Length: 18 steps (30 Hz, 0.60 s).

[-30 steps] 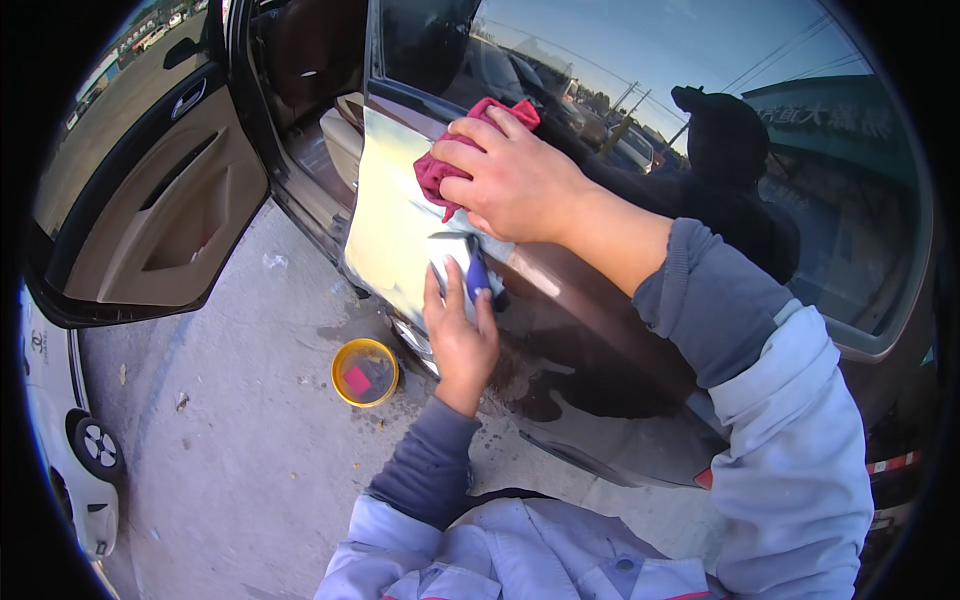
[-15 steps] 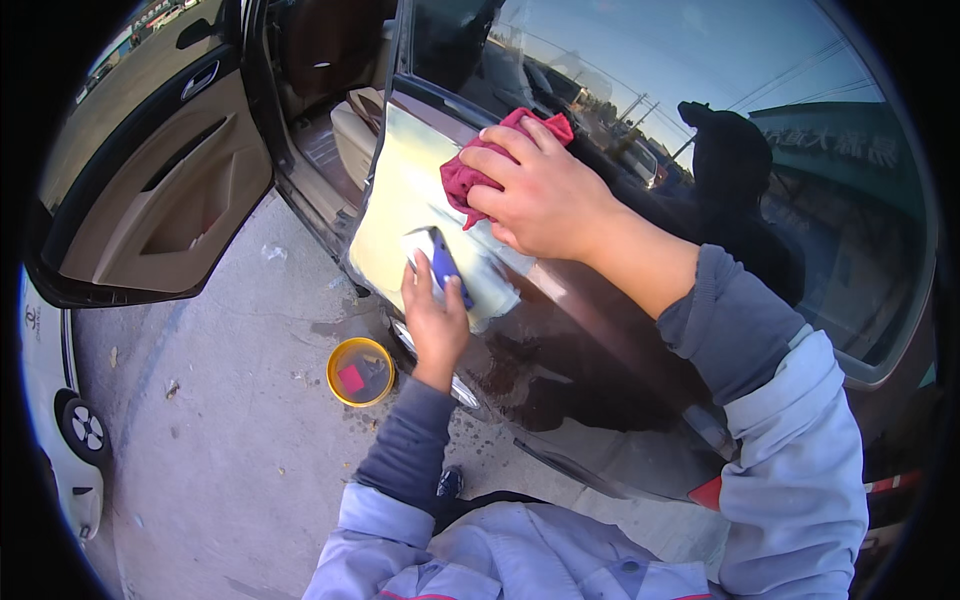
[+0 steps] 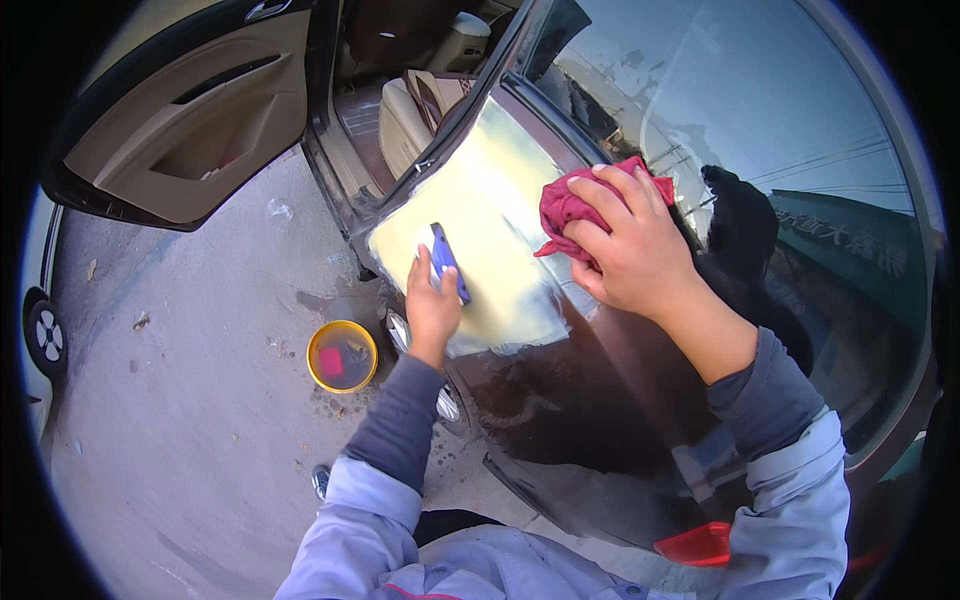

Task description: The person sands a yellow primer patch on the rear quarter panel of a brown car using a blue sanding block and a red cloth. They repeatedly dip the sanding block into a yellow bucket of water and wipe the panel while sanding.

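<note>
A pale yellow filler patch [image 3: 510, 225] covers part of the dark brown car body [image 3: 600, 390] beside the open doorway. My left hand [image 3: 433, 312] grips a blue sanding block [image 3: 450, 264], its narrow edge showing, at the left part of the patch. Whether the block's underside presses on the filler is hard to see. Bunched under the fingers of my right hand [image 3: 635, 245] is a dark red cloth [image 3: 580, 208]. That hand rests at the patch's upper right edge, just below the side window [image 3: 740, 110].
An open car door [image 3: 200, 130] with beige trim stands at the upper left. On the concrete ground sits a yellow-rimmed bucket [image 3: 316, 375] with water and a pink piece inside. A white car [image 3: 38, 390] is at the far left; a red tail light [image 3: 695, 545] lies low right.
The view has shifted. My right hand has moved the cloth rightward, uncovering more of the filler. The sanding block has turned from showing its whitish face to showing its blue edge.
</note>
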{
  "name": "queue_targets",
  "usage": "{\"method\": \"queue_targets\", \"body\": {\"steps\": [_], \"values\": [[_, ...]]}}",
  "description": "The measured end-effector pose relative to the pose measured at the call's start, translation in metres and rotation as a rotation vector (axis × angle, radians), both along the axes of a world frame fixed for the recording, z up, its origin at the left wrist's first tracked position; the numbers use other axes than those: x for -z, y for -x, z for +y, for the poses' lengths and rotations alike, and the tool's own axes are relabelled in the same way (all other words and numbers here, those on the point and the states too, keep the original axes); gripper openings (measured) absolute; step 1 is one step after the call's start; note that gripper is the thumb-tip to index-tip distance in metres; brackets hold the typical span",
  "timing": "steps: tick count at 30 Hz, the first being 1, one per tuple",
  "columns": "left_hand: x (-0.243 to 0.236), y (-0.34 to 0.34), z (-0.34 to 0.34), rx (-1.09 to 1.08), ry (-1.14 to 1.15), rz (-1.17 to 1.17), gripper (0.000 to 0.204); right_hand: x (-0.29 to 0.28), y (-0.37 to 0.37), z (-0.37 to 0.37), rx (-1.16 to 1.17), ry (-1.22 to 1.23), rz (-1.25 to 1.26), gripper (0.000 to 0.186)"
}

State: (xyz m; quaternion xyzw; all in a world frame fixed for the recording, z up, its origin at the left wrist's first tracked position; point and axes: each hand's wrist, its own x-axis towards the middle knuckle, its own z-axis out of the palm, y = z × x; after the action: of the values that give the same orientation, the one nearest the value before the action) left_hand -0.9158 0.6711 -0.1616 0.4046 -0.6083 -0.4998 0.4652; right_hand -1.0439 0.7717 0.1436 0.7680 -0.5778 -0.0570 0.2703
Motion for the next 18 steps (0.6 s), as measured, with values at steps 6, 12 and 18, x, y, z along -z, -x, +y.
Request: {"method": "queue_targets", "body": {"steps": [6, 12, 18], "values": [[0.018, -0.003, 0.039, -0.01, 0.014, -0.169, 0.07, -0.003, -0.01, -0.004, 0.027, -0.022, 0.036, 0.033], [0.036, -0.005, 0.069, 0.029, -0.045, -0.183, 0.07, -0.004, -0.01, -0.016, -0.014, -0.098, 0.062, 0.037], [0.052, -0.001, 0.008, -0.022, -0.199, -0.078, 0.07, 0.001, -0.01, -0.052, -0.091, -0.128, 0.134, 0.041]]}}
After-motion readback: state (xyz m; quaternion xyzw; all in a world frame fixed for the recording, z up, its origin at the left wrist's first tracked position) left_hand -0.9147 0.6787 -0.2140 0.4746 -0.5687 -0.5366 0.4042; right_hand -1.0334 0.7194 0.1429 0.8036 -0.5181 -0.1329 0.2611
